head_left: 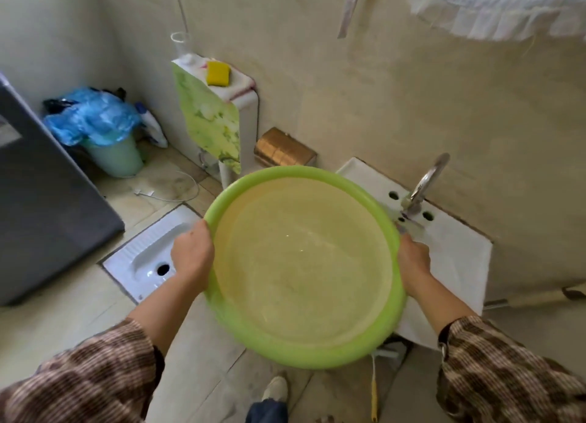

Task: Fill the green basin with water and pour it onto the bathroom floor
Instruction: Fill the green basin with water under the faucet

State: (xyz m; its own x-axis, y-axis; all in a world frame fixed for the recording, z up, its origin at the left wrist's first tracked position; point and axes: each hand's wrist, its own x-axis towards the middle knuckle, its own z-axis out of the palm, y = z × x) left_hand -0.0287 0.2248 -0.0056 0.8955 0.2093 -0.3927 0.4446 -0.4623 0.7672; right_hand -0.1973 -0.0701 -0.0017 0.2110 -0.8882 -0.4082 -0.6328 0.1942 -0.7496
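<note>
Green plastic, the basin [304, 349] is gripped at opposite rims by the left hand [192, 252] and the right hand [413, 262], just left of the tap [426, 181]; with water inside, it is judged heavy, sloshing and slippery.

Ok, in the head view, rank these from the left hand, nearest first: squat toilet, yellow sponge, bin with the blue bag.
1. Squat toilet: set in the floor right beside the left hand, on its left.
2. Bin with the blue bag: far-left corner, on the floor.
3. Yellow sponge: up on the cistern by the wall.
</note>
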